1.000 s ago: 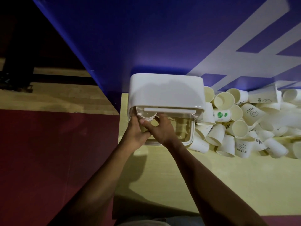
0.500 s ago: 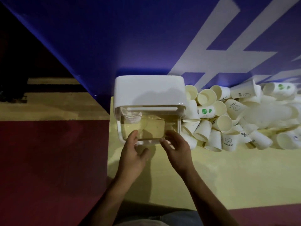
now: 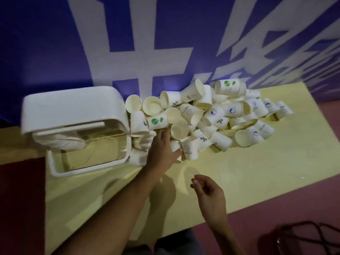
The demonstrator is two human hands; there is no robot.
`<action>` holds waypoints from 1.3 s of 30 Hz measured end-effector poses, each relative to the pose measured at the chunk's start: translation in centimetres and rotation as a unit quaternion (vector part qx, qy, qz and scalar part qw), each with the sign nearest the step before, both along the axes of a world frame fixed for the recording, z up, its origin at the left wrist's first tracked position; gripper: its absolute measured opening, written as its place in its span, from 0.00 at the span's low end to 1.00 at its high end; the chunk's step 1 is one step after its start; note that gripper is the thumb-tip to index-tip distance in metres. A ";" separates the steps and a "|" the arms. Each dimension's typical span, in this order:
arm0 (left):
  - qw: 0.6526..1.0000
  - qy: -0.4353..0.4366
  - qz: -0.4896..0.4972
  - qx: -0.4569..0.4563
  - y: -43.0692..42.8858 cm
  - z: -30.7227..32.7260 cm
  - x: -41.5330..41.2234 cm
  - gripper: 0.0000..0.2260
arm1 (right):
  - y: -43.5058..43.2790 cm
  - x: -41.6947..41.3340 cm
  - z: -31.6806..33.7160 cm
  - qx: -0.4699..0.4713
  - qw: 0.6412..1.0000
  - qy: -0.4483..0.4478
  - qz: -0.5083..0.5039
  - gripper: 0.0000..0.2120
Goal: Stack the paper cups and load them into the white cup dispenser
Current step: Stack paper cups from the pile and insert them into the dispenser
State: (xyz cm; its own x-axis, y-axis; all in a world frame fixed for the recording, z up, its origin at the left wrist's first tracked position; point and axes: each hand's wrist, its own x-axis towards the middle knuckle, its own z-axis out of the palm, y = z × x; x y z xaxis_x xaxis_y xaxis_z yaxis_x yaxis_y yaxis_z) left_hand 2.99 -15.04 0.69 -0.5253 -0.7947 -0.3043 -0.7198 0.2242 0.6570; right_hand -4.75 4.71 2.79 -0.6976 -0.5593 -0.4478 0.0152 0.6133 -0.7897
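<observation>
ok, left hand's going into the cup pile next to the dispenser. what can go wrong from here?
1. The left hand reaches into the foot of a loose pile of paper cups; pulling one may tumble others.
2. Cups crowd the white dispenser and its open tray; strays could roll in unstacked.
3. The right hand is empty, steadying nothing.

Left hand (image 3: 162, 151) covers the cups at the near-left edge of the pile of paper cups (image 3: 211, 115) — fingertip contact not resolvable. Motion blur softens the stacked cups (image 3: 58, 140) inside the white cup dispenser (image 3: 73, 107); count unreadable. Small print on far cups too small to read. Both forearms cut off by the bottom edge. Dark object (image 3: 309, 238) at lower right cropped and dim — identity unclear. Table (image 3: 239, 172) is cropped at bottom left.
</observation>
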 end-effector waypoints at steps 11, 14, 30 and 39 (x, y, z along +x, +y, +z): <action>0.974 -0.177 -0.007 -0.144 -1.6 -2.9 -10.0 0.34 | 5.3 -13.0 -1.9 0.037 0.999 -0.027 0.017 0.05; 0.982 -0.148 0.033 -0.116 -1.3 -1.9 -10.1 0.33 | 4.9 -17.4 -2.0 0.047 0.999 0.026 -0.006 0.09; 0.980 -0.005 0.178 -0.088 8.9 3.5 -4.7 0.34 | -1.4 -30.2 -6.2 0.114 0.977 0.149 0.102 0.39; 0.954 0.060 0.283 -0.085 7.1 5.1 3.9 0.31 | -1.9 -21.6 2.2 -0.034 0.983 0.182 -0.011 0.25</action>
